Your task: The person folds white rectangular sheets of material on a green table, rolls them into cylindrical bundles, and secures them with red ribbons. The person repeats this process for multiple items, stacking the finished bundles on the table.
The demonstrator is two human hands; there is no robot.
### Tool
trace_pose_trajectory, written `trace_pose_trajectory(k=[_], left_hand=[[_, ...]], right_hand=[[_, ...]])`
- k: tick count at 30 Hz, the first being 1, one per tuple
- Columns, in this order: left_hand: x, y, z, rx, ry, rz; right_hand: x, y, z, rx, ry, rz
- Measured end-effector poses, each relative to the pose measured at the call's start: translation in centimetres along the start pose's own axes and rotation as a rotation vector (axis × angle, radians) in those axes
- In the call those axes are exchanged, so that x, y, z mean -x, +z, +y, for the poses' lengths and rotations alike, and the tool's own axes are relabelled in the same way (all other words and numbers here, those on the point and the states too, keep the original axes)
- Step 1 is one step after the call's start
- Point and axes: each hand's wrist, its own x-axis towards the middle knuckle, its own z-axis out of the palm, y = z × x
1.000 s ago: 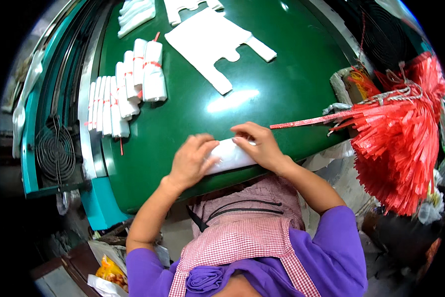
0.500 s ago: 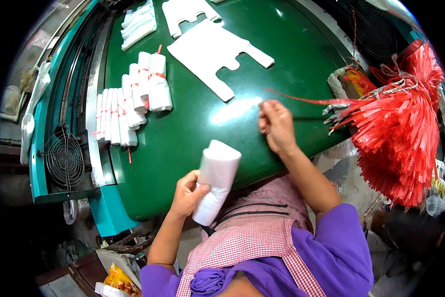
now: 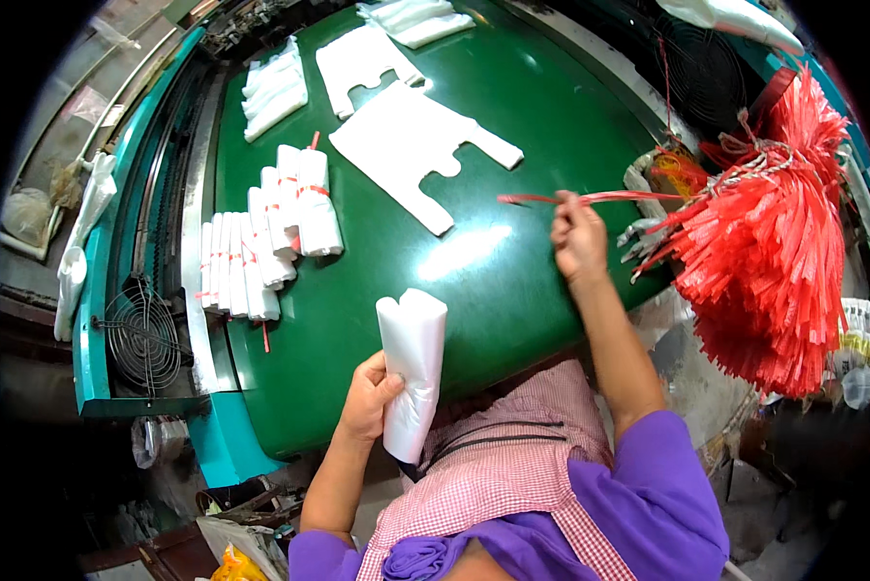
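Observation:
My left hand grips a rolled bundle of white plastic bags and holds it upright over the near edge of the green table. My right hand is closed on a thin red plastic strip, pulled out sideways from the big bunch of red strips hanging at the right. A flat stack of white vest-style bags lies in the middle of the table. Several rolled bundles tied with red strips lie in rows at the left.
More stacks of white bags lie farther back on the table, another to the left. A round fan grille sits in the teal machine frame at the left. I wear a pink checked apron.
Both hands were pressing the bundle on the table edge. The left hand then lifted the rolled bundle, while the right hand moved right and drew a red strip from the bunch.

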Motion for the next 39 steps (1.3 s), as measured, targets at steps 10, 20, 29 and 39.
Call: trace_pose_trajectory(k=[10,20,29,39], left_hand=[[-1.3,0.1,3.7,-0.141,-0.055,-0.056],[-6.9,1.2,2.8,-1.552,0.240,-0.264],[-5.2,-1.3,-0.5,-0.701,0.282,0.133],[-4.8,-0.5,-0.8,-0.826,0.499,0.135]], right_hand=[[15.7,4.9,1.9,1.485,0.219,-1.268],[11.9,7.2,3.7,0.424,0.461,-0.928],[12.9,6.8,4.4,1.286,-0.517,-1.179],[10.1,8.3,5.1,0.653,0.558,-0.956]])
